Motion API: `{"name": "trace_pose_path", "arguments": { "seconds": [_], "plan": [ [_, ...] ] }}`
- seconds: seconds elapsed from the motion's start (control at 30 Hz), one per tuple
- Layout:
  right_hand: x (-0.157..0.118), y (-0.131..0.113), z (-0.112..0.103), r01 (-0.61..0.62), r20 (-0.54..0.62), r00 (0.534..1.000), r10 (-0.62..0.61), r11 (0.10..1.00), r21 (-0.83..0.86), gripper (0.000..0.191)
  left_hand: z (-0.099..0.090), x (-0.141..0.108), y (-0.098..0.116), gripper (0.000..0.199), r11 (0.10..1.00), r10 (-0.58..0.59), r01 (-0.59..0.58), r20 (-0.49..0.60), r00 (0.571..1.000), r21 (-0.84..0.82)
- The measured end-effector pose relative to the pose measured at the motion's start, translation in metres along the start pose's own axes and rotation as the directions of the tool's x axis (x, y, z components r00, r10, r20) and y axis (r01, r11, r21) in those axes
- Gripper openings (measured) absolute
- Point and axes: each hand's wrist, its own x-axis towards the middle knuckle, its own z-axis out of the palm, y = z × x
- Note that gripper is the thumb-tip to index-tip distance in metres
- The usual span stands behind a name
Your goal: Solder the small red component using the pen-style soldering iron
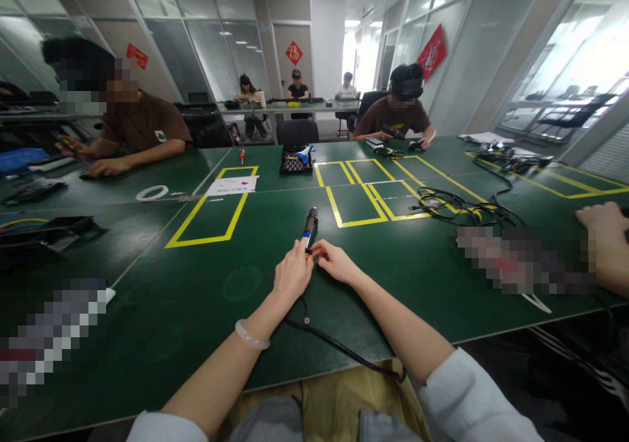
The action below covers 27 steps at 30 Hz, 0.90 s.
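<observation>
Single head-worn view, facing forward and down over table, hands near.

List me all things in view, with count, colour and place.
Table: one, dark green, front
Tool: one, mostly black, in left hand
Cables: several, black, right and near edge
Tape outlines: several, yellow, on table
Ring: one, white, left
Paper: one, white, left side
Screwdriver: one, red, far side
Tray: one, black, far side, holding something blue
Gear: several, black, left
Blurred things: two, unclear, both sides
Chairs: several, black, behind
Wall signs: three, red, background
Other people: six, mostly dark-clothed, around
Bracelet: one, pale, left wrist
Left hand: one, bare, centre
Right hand: one, bare, beside tool
</observation>
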Motion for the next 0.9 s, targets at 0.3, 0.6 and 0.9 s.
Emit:
{"name": "trace_pose_path", "arguments": {
  "seconds": [0.3, 0.6, 0.9],
  "plan": [
    [-0.001, -0.004, 0.005, 0.025, 0.029, 0.999, -0.022, 0.990, -0.135, 0.047, 0.008, 0.003, -0.009, 0.051, 0.979, -0.094, 0.096, 0.015, 0.995, -0.181],
    [-0.001, -0.002, 0.002, -0.046, -0.024, 0.999, 0.046, 0.999, 0.015, 0.026, 0.006, -0.002, -0.014, 0.032, 0.956, -0.031, -0.006, -0.122, 0.992, -0.292],
    [0.000, 0.001, 0.004, -0.065, -0.040, 0.997, 0.068, 0.994, 0.084, 0.025, -0.001, -0.007, -0.005, 0.031, 0.959, 0.218, -0.242, -0.160, 0.963, -0.148]
  ]
}}
